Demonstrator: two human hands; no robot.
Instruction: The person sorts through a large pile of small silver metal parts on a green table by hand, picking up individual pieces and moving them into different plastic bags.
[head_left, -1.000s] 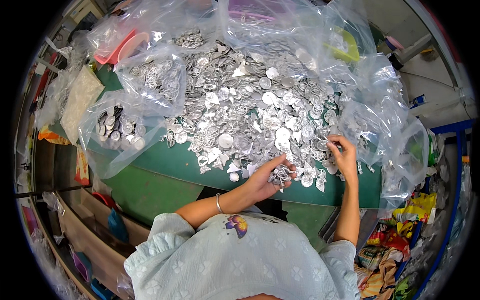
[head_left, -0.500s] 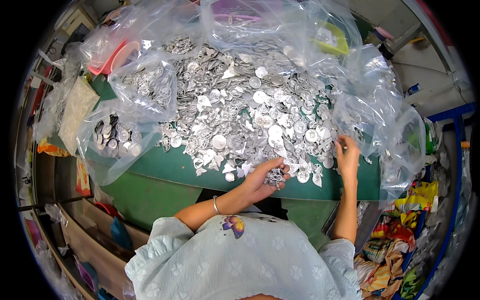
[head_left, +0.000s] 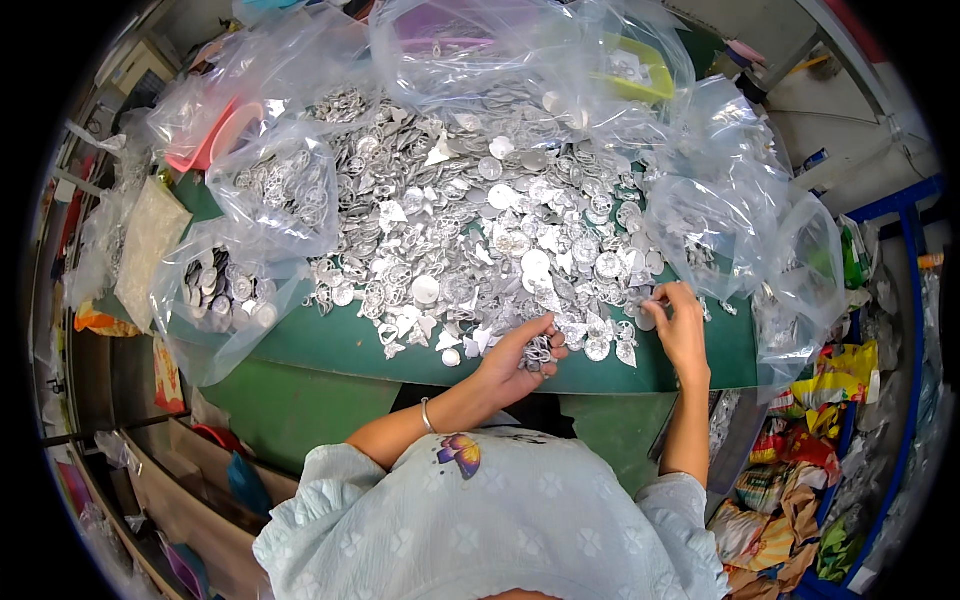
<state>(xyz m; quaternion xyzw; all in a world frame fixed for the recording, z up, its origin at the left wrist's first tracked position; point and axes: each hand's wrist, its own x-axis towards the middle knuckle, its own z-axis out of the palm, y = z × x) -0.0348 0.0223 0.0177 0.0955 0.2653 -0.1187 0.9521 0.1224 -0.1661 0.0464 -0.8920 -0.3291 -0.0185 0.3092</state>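
Observation:
A wide heap of silvery metal charms (head_left: 460, 220), some round, some open-worked, lies spread over the green tabletop (head_left: 330, 345). My left hand (head_left: 520, 360), palm turned up at the heap's near edge, is curled around a clutch of silvery openwork charms (head_left: 537, 352). My right hand (head_left: 681, 325) is at the heap's right edge, thumb and fingertips drawn together at a round silvery disc (head_left: 646, 318). Whether the disc is pinched or only touched is hard to make out.
Clear plastic bags holding charms (head_left: 228, 285) stand at the left. More clear bags (head_left: 720, 225) lie to the right. Behind the heap are a yellow-green basket (head_left: 655, 80) and a red tray (head_left: 190, 150). A blue rack (head_left: 915, 260) with colourful packets stands at the far right.
My right hand has moved left and slightly down, bringing its fingertips to the heap's edge. My left hand keeps its clutch of charms. The whole view has shifted slightly.

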